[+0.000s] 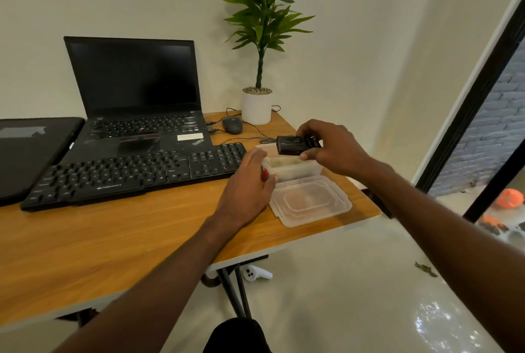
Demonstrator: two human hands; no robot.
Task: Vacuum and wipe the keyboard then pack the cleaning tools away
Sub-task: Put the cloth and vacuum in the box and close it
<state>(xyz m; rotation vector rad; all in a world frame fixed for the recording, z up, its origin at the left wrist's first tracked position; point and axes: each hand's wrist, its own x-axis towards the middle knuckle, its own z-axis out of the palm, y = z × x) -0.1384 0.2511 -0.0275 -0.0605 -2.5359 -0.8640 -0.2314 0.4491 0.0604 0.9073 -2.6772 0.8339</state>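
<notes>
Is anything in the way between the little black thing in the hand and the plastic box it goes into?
Nothing visible blocks it. The right hand holds the small black boxy device right above the open clear plastic container. The clear plastic lid lies on the wooden table in front. The left hand rests at the container's side.
</notes>
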